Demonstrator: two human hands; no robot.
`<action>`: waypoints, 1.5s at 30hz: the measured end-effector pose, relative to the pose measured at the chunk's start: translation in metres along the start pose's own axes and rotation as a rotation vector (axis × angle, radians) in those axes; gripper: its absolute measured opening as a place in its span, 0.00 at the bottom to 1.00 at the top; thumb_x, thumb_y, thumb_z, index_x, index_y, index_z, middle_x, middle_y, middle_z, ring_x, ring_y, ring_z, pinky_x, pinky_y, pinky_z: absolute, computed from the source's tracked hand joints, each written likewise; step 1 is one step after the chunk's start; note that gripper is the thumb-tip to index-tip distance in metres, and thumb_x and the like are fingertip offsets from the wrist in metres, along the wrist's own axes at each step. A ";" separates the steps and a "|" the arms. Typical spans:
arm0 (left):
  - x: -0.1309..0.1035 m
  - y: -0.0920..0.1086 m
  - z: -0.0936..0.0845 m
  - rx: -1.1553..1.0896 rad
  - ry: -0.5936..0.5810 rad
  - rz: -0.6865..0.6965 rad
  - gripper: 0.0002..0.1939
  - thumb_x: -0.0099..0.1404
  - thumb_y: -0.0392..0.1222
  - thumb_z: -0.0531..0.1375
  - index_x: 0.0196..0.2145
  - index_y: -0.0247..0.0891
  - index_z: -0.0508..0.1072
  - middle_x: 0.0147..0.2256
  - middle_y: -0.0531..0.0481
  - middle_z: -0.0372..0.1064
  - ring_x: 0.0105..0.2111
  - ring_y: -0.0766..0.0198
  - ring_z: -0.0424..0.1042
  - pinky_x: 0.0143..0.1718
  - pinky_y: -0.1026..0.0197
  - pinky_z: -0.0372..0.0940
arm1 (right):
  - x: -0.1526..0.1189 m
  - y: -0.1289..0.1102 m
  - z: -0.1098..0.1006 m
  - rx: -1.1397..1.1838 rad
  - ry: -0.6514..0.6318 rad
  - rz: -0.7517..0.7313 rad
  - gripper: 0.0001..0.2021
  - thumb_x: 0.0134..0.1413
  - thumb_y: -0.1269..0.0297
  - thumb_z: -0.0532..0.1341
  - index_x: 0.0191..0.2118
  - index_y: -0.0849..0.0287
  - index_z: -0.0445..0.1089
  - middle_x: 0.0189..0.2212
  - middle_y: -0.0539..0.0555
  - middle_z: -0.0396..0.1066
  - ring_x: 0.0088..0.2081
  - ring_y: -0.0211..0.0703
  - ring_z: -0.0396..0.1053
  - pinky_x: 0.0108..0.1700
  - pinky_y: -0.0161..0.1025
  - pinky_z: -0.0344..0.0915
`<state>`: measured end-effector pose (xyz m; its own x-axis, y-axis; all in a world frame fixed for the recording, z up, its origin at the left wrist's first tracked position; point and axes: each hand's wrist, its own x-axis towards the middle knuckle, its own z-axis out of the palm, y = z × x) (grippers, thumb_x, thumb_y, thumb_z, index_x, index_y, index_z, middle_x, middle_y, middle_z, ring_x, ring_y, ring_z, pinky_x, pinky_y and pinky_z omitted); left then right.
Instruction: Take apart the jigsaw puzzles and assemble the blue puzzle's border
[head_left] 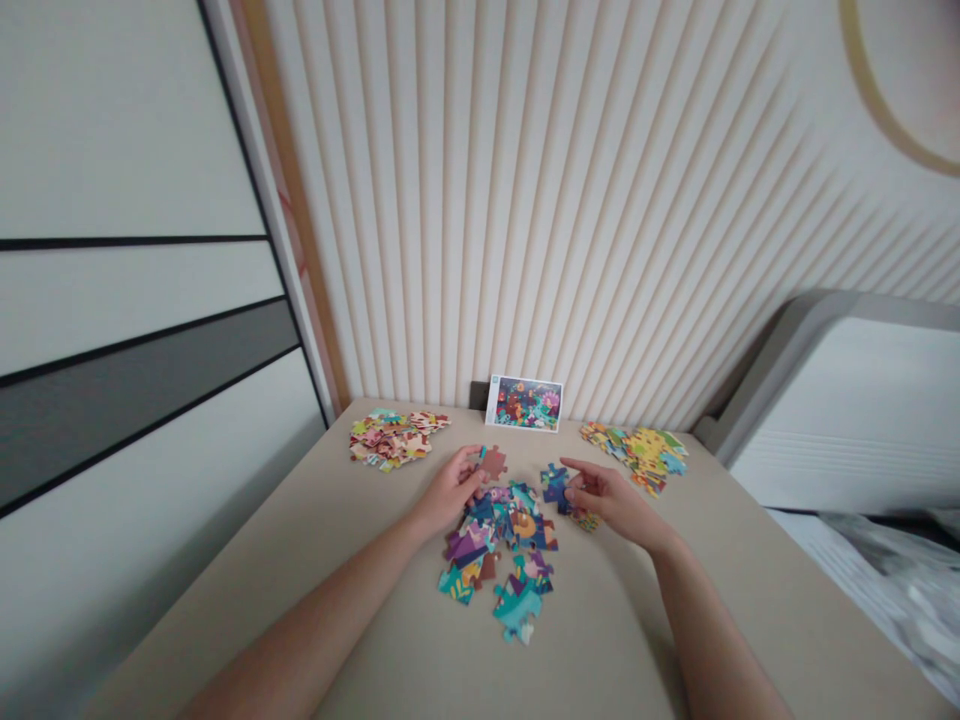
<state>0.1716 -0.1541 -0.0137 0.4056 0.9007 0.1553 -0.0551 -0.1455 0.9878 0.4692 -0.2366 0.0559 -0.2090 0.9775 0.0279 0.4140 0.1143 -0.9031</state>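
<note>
My left hand (pixel 454 487) is closed on a reddish-brown puzzle piece (pixel 493 462), pinched between thumb and fingers at the upper left of a loose pile. My right hand (pixel 609 497) grips a dark blue puzzle piece (pixel 553 484) at its edge, with the index finger stretched out to the left. Under that hand a small patch of yellowish puzzle pieces (pixel 588 521) is partly hidden. Between and below both hands lies the pile of puzzle pieces (pixel 517 535) in teal, purple, blue and orange, some overlapping.
Against the ribbed wall leans a picture card (pixel 523 404) with a colourful dark scene. A heap of pink and cream pieces (pixel 394 440) lies at the table's back left, and yellow-green pieces (pixel 645 453) at the back right. A grey-edged white panel (pixel 862 420) borders the table (pixel 337 600).
</note>
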 end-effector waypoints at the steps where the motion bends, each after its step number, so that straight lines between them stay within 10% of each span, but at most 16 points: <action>1: 0.000 0.000 0.000 -0.002 0.000 0.003 0.30 0.66 0.56 0.61 0.59 0.38 0.60 0.35 0.49 0.70 0.27 0.65 0.68 0.24 0.65 0.61 | 0.000 0.001 -0.003 -0.033 0.030 -0.005 0.31 0.57 0.49 0.64 0.63 0.60 0.66 0.30 0.50 0.70 0.29 0.39 0.67 0.33 0.37 0.65; 11: 0.000 0.000 -0.001 0.015 -0.010 0.018 0.28 0.67 0.53 0.60 0.59 0.37 0.61 0.34 0.50 0.70 0.27 0.65 0.68 0.23 0.66 0.61 | -0.003 0.021 -0.032 -0.308 0.156 -0.003 0.23 0.62 0.47 0.56 0.50 0.59 0.77 0.33 0.53 0.77 0.28 0.41 0.67 0.30 0.37 0.65; 21: 0.001 0.000 -0.001 0.032 -0.010 0.010 0.28 0.66 0.53 0.60 0.58 0.38 0.61 0.32 0.52 0.68 0.26 0.65 0.67 0.24 0.65 0.61 | 0.001 0.022 -0.029 -0.613 0.268 -0.075 0.18 0.60 0.52 0.60 0.47 0.58 0.78 0.45 0.61 0.76 0.44 0.51 0.72 0.49 0.46 0.67; 29: -0.002 0.007 0.000 0.038 -0.029 0.020 0.24 0.66 0.54 0.61 0.54 0.37 0.66 0.31 0.51 0.69 0.26 0.65 0.68 0.24 0.66 0.61 | 0.008 0.002 0.032 -0.498 -0.183 -0.201 0.20 0.53 0.51 0.69 0.48 0.55 0.78 0.44 0.58 0.74 0.46 0.49 0.71 0.51 0.43 0.65; 38: -0.001 0.006 -0.001 0.034 -0.043 0.020 0.22 0.66 0.54 0.61 0.51 0.38 0.67 0.31 0.51 0.70 0.27 0.65 0.69 0.24 0.66 0.61 | 0.008 0.004 0.031 -0.297 -0.052 -0.066 0.15 0.57 0.51 0.64 0.35 0.59 0.73 0.29 0.50 0.72 0.31 0.40 0.66 0.34 0.36 0.62; 45: 0.000 0.002 -0.002 0.042 -0.038 0.033 0.21 0.67 0.52 0.60 0.51 0.38 0.67 0.32 0.50 0.70 0.27 0.65 0.69 0.23 0.66 0.62 | 0.010 -0.007 0.034 0.077 0.033 -0.075 0.25 0.56 0.46 0.64 0.51 0.59 0.70 0.28 0.48 0.68 0.28 0.37 0.63 0.32 0.35 0.61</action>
<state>0.1702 -0.1533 -0.0119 0.4389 0.8789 0.1867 -0.0309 -0.1929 0.9807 0.4341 -0.2336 0.0481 -0.2068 0.9722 0.1098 0.3288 0.1747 -0.9281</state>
